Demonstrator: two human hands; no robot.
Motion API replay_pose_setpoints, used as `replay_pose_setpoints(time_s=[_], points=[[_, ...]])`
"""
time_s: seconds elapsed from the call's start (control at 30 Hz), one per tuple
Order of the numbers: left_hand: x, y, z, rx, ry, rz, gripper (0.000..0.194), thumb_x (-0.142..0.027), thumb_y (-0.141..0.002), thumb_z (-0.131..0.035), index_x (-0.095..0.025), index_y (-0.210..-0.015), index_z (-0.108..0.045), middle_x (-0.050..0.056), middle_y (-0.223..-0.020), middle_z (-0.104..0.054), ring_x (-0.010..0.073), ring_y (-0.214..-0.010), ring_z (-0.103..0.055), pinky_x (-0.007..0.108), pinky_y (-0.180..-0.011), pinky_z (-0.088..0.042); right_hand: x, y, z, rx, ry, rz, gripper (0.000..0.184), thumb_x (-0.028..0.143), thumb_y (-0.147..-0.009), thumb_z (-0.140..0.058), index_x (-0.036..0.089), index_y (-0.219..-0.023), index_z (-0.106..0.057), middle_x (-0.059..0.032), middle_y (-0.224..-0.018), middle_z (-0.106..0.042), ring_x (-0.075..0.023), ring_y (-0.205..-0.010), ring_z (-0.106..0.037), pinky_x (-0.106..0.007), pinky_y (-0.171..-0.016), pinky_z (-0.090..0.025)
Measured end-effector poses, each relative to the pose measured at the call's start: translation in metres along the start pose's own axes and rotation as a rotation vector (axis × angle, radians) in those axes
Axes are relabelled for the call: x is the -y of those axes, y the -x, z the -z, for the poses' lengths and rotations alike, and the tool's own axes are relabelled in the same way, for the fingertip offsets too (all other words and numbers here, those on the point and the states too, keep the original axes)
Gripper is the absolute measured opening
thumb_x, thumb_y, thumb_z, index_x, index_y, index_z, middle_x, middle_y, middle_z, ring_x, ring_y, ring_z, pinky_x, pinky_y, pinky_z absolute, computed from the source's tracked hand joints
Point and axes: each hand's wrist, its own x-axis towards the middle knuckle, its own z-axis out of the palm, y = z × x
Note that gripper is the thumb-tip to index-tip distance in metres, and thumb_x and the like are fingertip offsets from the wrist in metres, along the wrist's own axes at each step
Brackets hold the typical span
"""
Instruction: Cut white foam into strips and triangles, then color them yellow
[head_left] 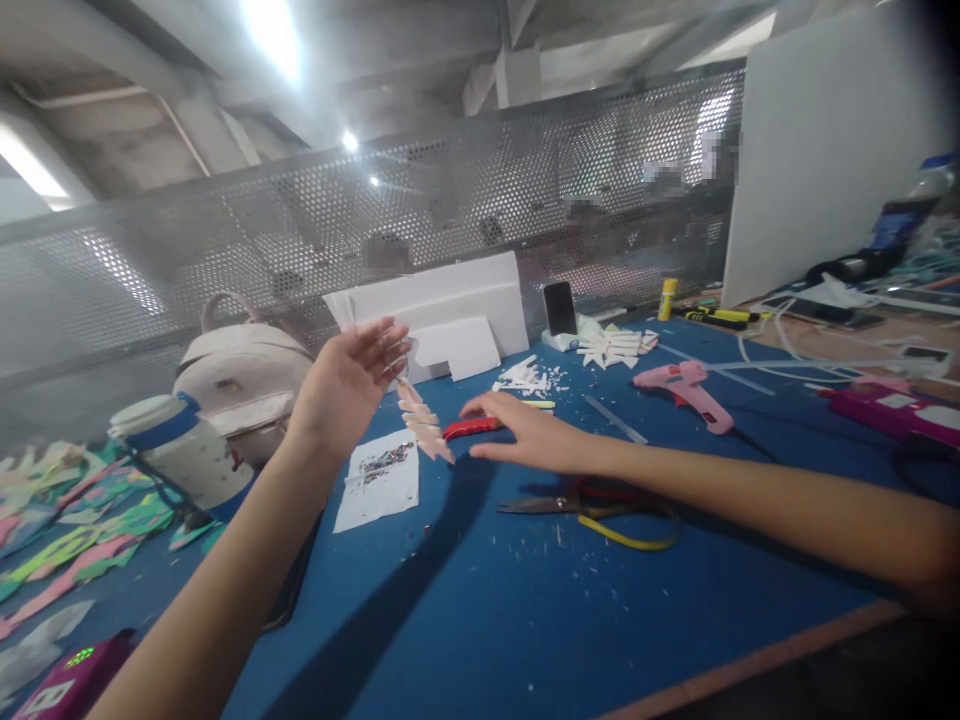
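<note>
My left hand (pixel 356 375) is raised with its palm turned inward and its fingers curled. From near its fingertips hangs a pale pink and cream strip (pixel 426 425) of pointed pieces, with a thin loop at its top; the exact grip is hard to see. Low over the table, my right hand (pixel 536 435) has its thumb and fingers apart. A red-handled tool (pixel 471 428) lies between them, its far end hidden by the hand. Scissors (pixel 544 505) with yellow and red handles rest just below that hand. Colourful small bits (pixel 384 460) sit on a white paper sheet (pixel 367 510).
A pink glue gun (pixel 686 390) and a glue stick tube (pixel 667 299) are on the right. White scraps (pixel 521 376), a phone (pixel 559 308) and white boards (pixel 480 290) stand behind. Left are a backpack (pixel 240 365), a bottle (pixel 184 450) and coloured cut pieces (pixel 82 545).
</note>
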Motion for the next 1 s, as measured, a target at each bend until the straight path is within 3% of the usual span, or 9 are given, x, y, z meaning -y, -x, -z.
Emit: replay_pose_setpoints(time_s=[0.1, 0.23, 0.37, 0.47, 0.6, 0.67, 0.87, 1.0], points=[[0.002, 0.004, -0.011, 0.042, 0.043, 0.083, 0.032, -0.036, -0.093, -0.045, -0.017, -0.103, -0.069, 0.008, -0.116, -0.068, 0.0163, -0.101, -0.064, 0.029, -0.094, -0.048, 0.007, -0.023, 0.001, -0.041, -0.181, 0.0, 0.05, 0.042, -0.091, -0.058, 0.02, -0.133, -0.042, -0.0121, -0.14, -0.049, -0.0209, -0.128, -0.047, -0.034, -0.104, -0.041], [0.005, 0.011, -0.02, 0.087, 0.099, 0.147, 0.032, -0.037, -0.093, -0.044, -0.019, -0.104, -0.068, 0.007, -0.126, -0.063, 0.0179, -0.113, -0.061, 0.031, -0.099, -0.047, 0.007, -0.045, -0.004, -0.014, -0.362, -0.039, 0.048, 0.043, -0.09, -0.059, 0.014, -0.127, -0.048, -0.0161, -0.131, -0.058, -0.0235, -0.121, -0.057, -0.035, -0.098, -0.049], [0.01, 0.014, -0.011, 0.076, 0.129, 0.18, 0.026, -0.037, -0.092, -0.047, -0.021, -0.094, -0.067, 0.003, -0.116, -0.067, 0.0142, -0.104, -0.063, 0.028, -0.096, -0.048, 0.007, -0.044, -0.004, 0.055, -0.453, -0.058, 0.034, 0.041, -0.094, -0.05, 0.011, -0.11, -0.055, -0.0146, -0.111, -0.069, -0.0214, -0.1, -0.067, -0.034, -0.088, -0.054], [0.021, 0.017, 0.002, 0.079, 0.103, 0.231, 0.018, -0.031, -0.089, -0.054, -0.018, -0.091, -0.065, 0.003, -0.106, -0.069, 0.0142, -0.1, -0.064, 0.03, -0.094, -0.049, 0.007, -0.032, 0.01, 0.083, -0.44, -0.065, 0.027, 0.037, -0.093, -0.053, 0.013, -0.102, -0.058, -0.0109, -0.1, -0.071, -0.0181, -0.089, -0.068, -0.031, -0.08, -0.053], [0.044, 0.032, 0.015, 0.139, 0.016, 0.395, 0.02, -0.029, -0.09, -0.061, -0.013, -0.101, -0.064, 0.008, -0.11, -0.068, 0.0196, -0.105, -0.064, 0.041, -0.094, -0.05, 0.012, -0.015, 0.05, 0.205, -0.326, -0.066, 0.017, 0.03, -0.084, -0.066, 0.015, -0.09, -0.069, -0.0045, -0.084, -0.069, -0.0146, -0.075, -0.063, -0.026, -0.066, -0.047], [0.056, 0.043, 0.017, 0.194, -0.009, 0.483, 0.026, -0.032, -0.089, -0.063, -0.013, -0.106, -0.064, 0.01, -0.112, -0.068, 0.0214, -0.108, -0.064, 0.044, -0.098, -0.048, 0.016, -0.01, 0.075, 0.27, -0.139, -0.094, 0.021, 0.035, -0.087, -0.062, 0.016, -0.091, -0.069, -0.0031, -0.083, -0.068, -0.0137, -0.072, -0.061, -0.026, -0.064, -0.046], [0.073, 0.068, 0.024, 0.273, -0.03, 0.598, 0.035, -0.035, -0.081, -0.072, -0.016, -0.11, -0.066, 0.015, -0.121, -0.067, 0.025, -0.113, -0.063, 0.036, -0.103, -0.045, 0.01, -0.006, 0.159, 0.004, 0.149, -0.221, 0.027, 0.044, -0.086, -0.062, 0.019, -0.094, -0.07, -0.0046, -0.096, -0.068, -0.0162, -0.085, -0.062, -0.03, -0.078, -0.05], [0.077, 0.074, 0.035, 0.281, -0.043, 0.63, 0.033, -0.036, -0.083, -0.07, -0.017, -0.11, -0.066, 0.015, -0.122, -0.066, 0.0243, -0.111, -0.065, 0.034, -0.099, -0.047, -0.024, -0.007, 0.209, 0.036, 0.254, -0.387, 0.03, 0.047, -0.089, -0.059, 0.02, -0.097, -0.071, -0.0039, -0.094, -0.068, -0.0156, -0.084, -0.064, -0.031, -0.08, -0.05]])
